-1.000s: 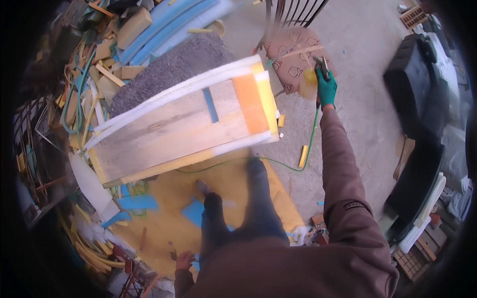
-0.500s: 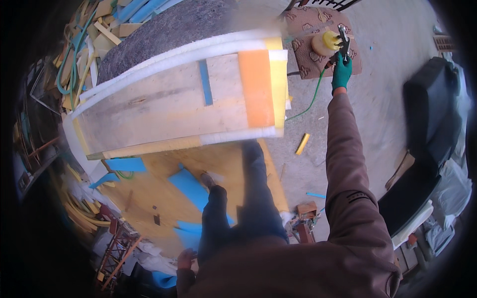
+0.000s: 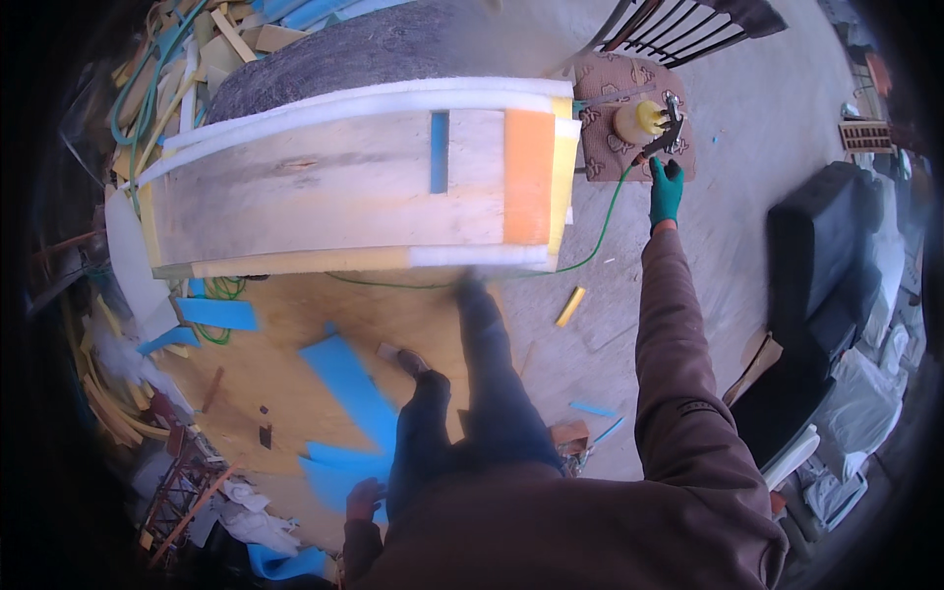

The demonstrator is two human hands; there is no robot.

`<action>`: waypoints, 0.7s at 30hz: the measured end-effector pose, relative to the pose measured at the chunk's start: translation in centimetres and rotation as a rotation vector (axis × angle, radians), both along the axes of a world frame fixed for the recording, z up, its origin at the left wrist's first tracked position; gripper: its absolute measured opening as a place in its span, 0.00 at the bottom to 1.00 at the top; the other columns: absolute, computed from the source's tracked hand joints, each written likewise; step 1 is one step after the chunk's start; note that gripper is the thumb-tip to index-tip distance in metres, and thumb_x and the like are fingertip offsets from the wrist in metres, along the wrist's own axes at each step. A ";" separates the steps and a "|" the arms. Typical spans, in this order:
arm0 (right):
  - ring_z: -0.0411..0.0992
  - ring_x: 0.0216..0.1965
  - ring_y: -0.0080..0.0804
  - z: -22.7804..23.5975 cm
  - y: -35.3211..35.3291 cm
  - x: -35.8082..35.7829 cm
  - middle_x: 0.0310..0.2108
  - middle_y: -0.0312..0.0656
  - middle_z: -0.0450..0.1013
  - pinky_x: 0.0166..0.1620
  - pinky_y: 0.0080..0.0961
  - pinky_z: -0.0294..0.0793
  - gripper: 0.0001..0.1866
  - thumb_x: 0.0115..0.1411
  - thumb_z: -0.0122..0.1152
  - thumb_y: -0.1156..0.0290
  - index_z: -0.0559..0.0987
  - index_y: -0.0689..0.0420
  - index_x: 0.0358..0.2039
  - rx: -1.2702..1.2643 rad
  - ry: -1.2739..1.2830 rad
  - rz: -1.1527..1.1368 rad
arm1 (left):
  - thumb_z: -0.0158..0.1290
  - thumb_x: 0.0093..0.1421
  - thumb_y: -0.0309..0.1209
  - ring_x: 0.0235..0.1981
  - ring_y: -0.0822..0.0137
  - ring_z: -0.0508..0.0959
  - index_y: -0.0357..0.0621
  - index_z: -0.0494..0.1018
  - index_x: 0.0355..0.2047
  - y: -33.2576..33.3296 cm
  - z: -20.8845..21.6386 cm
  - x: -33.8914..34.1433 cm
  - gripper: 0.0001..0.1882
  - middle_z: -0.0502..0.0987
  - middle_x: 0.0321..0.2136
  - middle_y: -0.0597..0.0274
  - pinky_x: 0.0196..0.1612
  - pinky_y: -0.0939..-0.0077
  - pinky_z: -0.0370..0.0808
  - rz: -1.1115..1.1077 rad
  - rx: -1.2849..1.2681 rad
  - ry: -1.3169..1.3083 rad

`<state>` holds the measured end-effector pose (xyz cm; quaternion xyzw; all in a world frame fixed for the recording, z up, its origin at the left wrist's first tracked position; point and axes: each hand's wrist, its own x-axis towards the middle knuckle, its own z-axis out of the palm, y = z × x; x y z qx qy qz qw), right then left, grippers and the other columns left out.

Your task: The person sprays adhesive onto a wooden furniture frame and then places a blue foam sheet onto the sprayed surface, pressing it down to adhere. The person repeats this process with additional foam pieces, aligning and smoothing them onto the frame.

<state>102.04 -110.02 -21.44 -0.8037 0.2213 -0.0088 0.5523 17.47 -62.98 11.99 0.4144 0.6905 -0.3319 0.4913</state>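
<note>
A spray gun [image 3: 673, 128] with a metal head and dark handle rests on the patterned seat of a chair [image 3: 600, 162], against a yellowish plastic container [image 3: 637, 122]. A thin green air hose [image 3: 612, 218] runs from its handle. Just below the gun, my right hand [image 3: 666, 192], in a green glove, is held out with fingers apart and nothing visible in it. My bare left hand [image 3: 365, 499] hangs low beside my left leg, fingers loose, apparently empty. In front of me lies a long padded panel [image 3: 334, 187] with a wooden face, white and yellow foam edges and an orange strip.
Foam offcuts [image 3: 211, 59] are heaped at the far left. Blue foam strips [image 3: 349, 388] lie on the tan sheet by my feet. A yellow foam piece [image 3: 569, 306] is on the concrete floor. Black upholstered pieces [image 3: 816, 265] stand at the right. The chair has a slatted back [image 3: 678, 29].
My right hand has let go of the spray gun and drawn back a little toward me. The gun stays on the chair seat. The view has shifted, showing more of the chair back.
</note>
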 end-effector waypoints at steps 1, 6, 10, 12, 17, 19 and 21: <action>0.75 0.61 0.35 0.0 -0.2 -0.5 0.63 0.48 0.77 0.64 0.35 0.76 0.42 0.69 0.81 0.53 0.75 0.67 0.71 -0.013 -0.066 0.055 | 0.60 0.78 0.52 0.56 0.57 0.87 0.42 0.75 0.71 -0.1 -0.4 -0.5 0.32 0.87 0.59 0.51 0.56 0.55 0.82 -0.007 -0.008 0.018; 0.75 0.62 0.37 -0.2 -2.8 -5.1 0.64 0.49 0.78 0.68 0.37 0.74 0.39 0.71 0.79 0.55 0.75 0.69 0.71 -0.055 -0.065 0.010 | 0.60 0.78 0.53 0.56 0.57 0.87 0.40 0.76 0.70 -0.5 -3.3 -4.6 0.33 0.87 0.59 0.52 0.57 0.56 0.81 -0.006 -0.032 -0.115; 0.76 0.56 0.32 -0.4 -4.6 -12.3 0.59 0.45 0.80 0.61 0.37 0.78 0.30 0.72 0.78 0.55 0.81 0.63 0.64 -0.209 0.077 0.038 | 0.59 0.80 0.54 0.46 0.66 0.87 0.40 0.79 0.67 -1.2 -8.1 -7.5 0.30 0.90 0.52 0.56 0.45 0.67 0.81 -0.038 0.043 -0.205; 0.77 0.42 0.28 1.2 -4.8 -18.0 0.46 0.36 0.79 0.39 0.32 0.77 0.23 0.73 0.75 0.50 0.82 0.51 0.58 -0.041 0.534 0.174 | 0.58 0.81 0.50 0.42 0.72 0.86 0.41 0.83 0.63 -2.0 -9.6 -8.9 0.25 0.90 0.48 0.60 0.41 0.73 0.79 -0.083 0.124 -0.265; 0.84 0.45 0.37 2.6 2.4 -33.1 0.48 0.32 0.82 0.39 0.40 0.79 0.25 0.72 0.71 0.43 0.82 0.42 0.61 0.051 0.923 0.521 | 0.64 0.75 0.35 0.45 0.65 0.89 0.34 0.84 0.57 -3.1 -12.7 -13.0 0.18 0.89 0.46 0.58 0.52 0.66 0.86 0.258 0.242 -0.449; 0.85 0.45 0.34 3.2 6.2 -38.5 0.48 0.32 0.83 0.39 0.35 0.79 0.21 0.74 0.70 0.48 0.83 0.45 0.60 -0.030 0.911 0.692 | 0.64 0.74 0.34 0.43 0.66 0.88 0.35 0.85 0.55 -2.9 -14.6 -16.6 0.16 0.89 0.45 0.58 0.51 0.67 0.86 0.307 0.272 -0.499; 0.86 0.44 0.30 4.4 10.0 -42.7 0.47 0.33 0.84 0.37 0.30 0.78 0.17 0.76 0.69 0.54 0.84 0.46 0.59 -0.024 0.852 0.879 | 0.64 0.74 0.33 0.42 0.66 0.87 0.36 0.85 0.53 -4.5 -16.2 -20.9 0.15 0.89 0.44 0.59 0.50 0.67 0.86 0.362 0.336 -0.536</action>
